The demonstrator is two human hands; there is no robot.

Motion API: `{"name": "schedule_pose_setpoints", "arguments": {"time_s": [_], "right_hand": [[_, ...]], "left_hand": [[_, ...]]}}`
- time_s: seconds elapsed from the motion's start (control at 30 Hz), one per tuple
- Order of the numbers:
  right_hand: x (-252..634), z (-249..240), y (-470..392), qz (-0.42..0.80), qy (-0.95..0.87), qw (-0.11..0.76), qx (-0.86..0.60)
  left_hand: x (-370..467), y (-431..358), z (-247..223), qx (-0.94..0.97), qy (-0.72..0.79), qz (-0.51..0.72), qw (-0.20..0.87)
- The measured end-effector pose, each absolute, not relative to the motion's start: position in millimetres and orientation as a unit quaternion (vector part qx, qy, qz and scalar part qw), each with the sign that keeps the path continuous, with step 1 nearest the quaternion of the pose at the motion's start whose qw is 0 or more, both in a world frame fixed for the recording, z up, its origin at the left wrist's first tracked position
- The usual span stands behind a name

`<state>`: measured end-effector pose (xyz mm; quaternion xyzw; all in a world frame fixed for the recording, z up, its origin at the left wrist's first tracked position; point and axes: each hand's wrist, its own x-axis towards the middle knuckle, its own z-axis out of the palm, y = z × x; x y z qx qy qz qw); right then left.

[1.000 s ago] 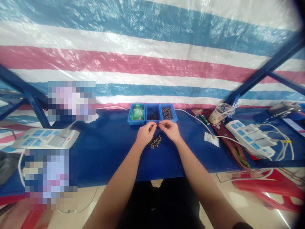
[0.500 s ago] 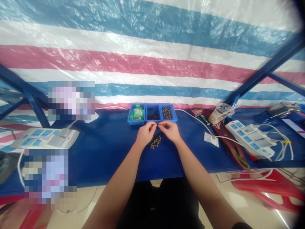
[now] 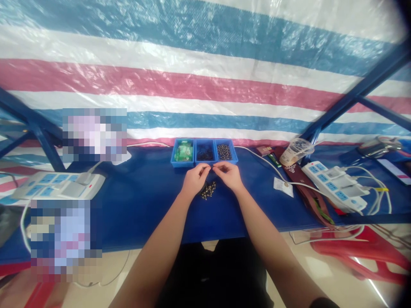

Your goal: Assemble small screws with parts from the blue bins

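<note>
My left hand [image 3: 195, 176] and my right hand [image 3: 228, 174] meet fingertip to fingertip over the table, both in a pinch. Whatever lies between the fingers is too small and too covered to name. Just below them is a small pile of brass-and-black screw-like pieces [image 3: 208, 191], partly behind my left hand. Right beyond the fingers stand three joined blue bins. Green packets fill the left bin [image 3: 182, 164], small black parts lie in the middle bin [image 3: 201, 162], and the right bin [image 3: 228, 162] holds small metallic pieces.
On the right are a tilted plastic cup [image 3: 297, 150], a brown strap [image 3: 302, 184], a small white packet [image 3: 283, 187] and a power strip [image 3: 332, 186] with cables. Another power strip [image 3: 61, 185] sits left. Striped sheeting [image 3: 205, 85] hangs behind the blue table [image 3: 135, 201].
The view has shifted very slightly, so the bins and table items sit a little further left. My hands keep the same pinched pose over the pile.
</note>
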<state>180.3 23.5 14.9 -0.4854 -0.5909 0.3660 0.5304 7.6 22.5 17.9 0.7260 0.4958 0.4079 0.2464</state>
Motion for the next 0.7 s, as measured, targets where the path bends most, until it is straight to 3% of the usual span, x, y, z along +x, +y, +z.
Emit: {"name": "schedule_pose_setpoints", "arguments": {"time_s": [0.7], "right_hand": [[179.5, 18.1, 22.4, 0.366, -0.596, 0.528, -0.483]], "left_hand": [[7.0, 20.9, 20.1, 0.73, 0.504, 0.397, 0.237]]}}
